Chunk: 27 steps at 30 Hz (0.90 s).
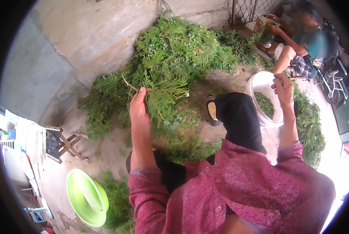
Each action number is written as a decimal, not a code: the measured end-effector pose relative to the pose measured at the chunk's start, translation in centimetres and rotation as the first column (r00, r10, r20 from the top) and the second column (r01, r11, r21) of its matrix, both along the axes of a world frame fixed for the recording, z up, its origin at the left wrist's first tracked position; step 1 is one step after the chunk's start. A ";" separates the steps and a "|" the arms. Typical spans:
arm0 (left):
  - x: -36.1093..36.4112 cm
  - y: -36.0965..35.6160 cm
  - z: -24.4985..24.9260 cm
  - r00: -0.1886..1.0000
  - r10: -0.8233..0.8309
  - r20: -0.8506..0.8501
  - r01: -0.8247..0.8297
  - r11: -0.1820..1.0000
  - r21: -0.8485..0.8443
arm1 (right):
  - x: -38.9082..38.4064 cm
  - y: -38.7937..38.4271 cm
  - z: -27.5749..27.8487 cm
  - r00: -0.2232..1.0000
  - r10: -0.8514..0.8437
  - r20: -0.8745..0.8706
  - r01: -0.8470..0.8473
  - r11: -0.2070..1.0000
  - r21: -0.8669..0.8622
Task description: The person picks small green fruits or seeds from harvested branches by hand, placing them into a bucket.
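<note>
My left hand is closed around the stem of a leafy conifer branch, whose flat green sprays spread to the right. A few pale blue-green cones hang near its lower end. Over the right side of a white bucket is my right hand, its fingers loosely bent and apart, with nothing visible in them. Small green cones lie in the bottom of the bucket. Behind the held branch rises a large heap of cut conifer branches, dotted with similar cones.
Another person sits at the upper right, handling greenery above a container. A light-green basin and a folding stool stand at the left. More cut greenery lies right of the bucket. A concrete wall runs behind the heap.
</note>
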<state>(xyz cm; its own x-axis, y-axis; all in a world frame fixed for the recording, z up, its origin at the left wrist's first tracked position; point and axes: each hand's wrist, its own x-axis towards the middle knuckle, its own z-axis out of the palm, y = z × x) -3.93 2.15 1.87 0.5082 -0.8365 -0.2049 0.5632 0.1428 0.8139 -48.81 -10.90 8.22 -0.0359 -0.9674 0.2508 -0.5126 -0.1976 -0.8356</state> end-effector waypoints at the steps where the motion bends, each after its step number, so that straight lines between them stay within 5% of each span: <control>1: -0.2 0.0 0.0 1.000 -0.011 0.005 0.011 1.000 -0.001 | -2.6 -0.9 -1.5 0.918 -0.119 -0.379 0.067 0.987 -0.147; 3: -0.5 -0.2 -0.2 1.000 -0.004 0.002 0.004 1.000 0.020 | -4.9 0.0 -3.3 0.479 -0.203 -0.854 0.080 0.979 -0.188; 4: -0.6 -0.5 -0.1 1.000 0.015 0.002 -0.015 0.999 0.033 | -4.4 0.0 -2.8 0.478 -0.206 -0.854 0.074 0.978 -0.195; 7: -0.9 -1.0 -0.8 1.000 0.010 0.029 -0.010 1.000 0.023 | 0.5 0.9 -1.5 0.781 0.114 -0.614 -0.106 0.993 0.049; 8: -1.1 -1.0 -0.7 0.999 -0.008 0.032 0.007 1.000 0.029 | 3.7 1.4 -0.4 0.642 0.211 -0.737 -0.245 0.967 0.063; 9: -1.1 -1.2 -0.7 0.999 -0.006 0.036 0.005 1.000 0.029 | 7.3 2.9 0.3 0.823 0.261 -0.504 -0.283 0.958 0.035; 11: -1.1 -1.5 -1.0 1.000 -0.029 0.005 0.029 0.999 0.021 | 12.4 4.3 0.6 0.772 0.586 -0.245 -0.568 0.810 0.146; 14: -1.4 -1.3 -0.1 1.000 -0.021 -0.018 0.021 1.000 0.005 | 18.1 3.8 -1.9 0.674 0.730 0.113 -0.739 0.662 0.124; 19: -0.6 -1.2 -0.1 0.998 0.015 0.063 -0.015 1.000 -0.004 | 22.7 3.9 -2.1 0.580 0.746 0.328 -0.815 0.524 0.249; 22: 0.1 -1.3 -0.2 0.992 0.067 0.105 -0.068 0.998 0.005 | 23.3 4.5 -1.9 0.653 0.631 0.418 -0.756 0.576 0.312; 25: 0.7 -0.8 0.5 0.998 0.053 0.036 -0.052 0.999 -0.010 | 22.7 4.8 -1.5 0.633 0.520 0.573 -0.773 0.470 0.427; 27: 2.5 -1.2 -0.2 0.983 0.136 -0.127 -0.138 0.990 -0.010 | 21.7 5.2 -1.0 0.469 0.408 0.783 -0.883 0.217 0.416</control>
